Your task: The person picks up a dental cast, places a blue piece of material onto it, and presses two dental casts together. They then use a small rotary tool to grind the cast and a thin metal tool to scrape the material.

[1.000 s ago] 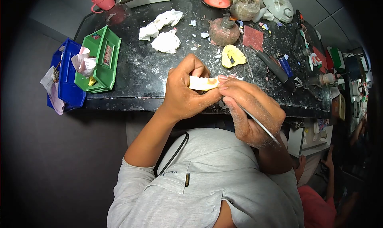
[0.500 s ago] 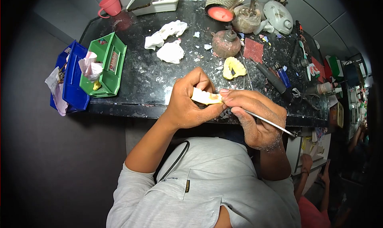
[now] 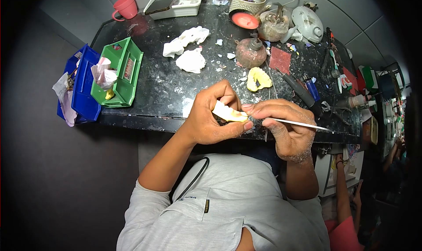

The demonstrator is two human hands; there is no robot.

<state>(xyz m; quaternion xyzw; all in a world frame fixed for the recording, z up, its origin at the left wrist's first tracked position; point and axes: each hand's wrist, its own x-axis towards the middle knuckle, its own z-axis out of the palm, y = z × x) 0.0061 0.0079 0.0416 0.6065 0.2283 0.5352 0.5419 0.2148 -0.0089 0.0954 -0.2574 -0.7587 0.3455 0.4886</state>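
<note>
My left hand (image 3: 211,117) is closed around a white and yellow dental cast (image 3: 229,113), its tooth row facing up. In my right hand (image 3: 288,128) is a slender pale-handled carving tool (image 3: 303,124), pinched between thumb and fingers, its handle pointing out to the right. The tool's working end is by the right end of the cast, mostly hidden behind my fingertips. White dust clings to my right hand and wrist. Beyond my hands, a yellow horseshoe-shaped dental cast (image 3: 259,79) lies on the black bench (image 3: 154,92).
Green (image 3: 118,99) and blue (image 3: 88,103) bins stand at the left. Crumpled tissues (image 3: 191,60), a spirit burner (image 3: 251,52) and a red wax sheet (image 3: 280,60) lie farther back. A large black-handled tool (image 3: 299,89) is at right. Another person's arm (image 3: 343,189) shows lower right.
The tool's handle has swung up to a flatter angle, and my right thumb has moved slightly away from the cast. The cast is tilted a little more. The other person's arm has shifted.
</note>
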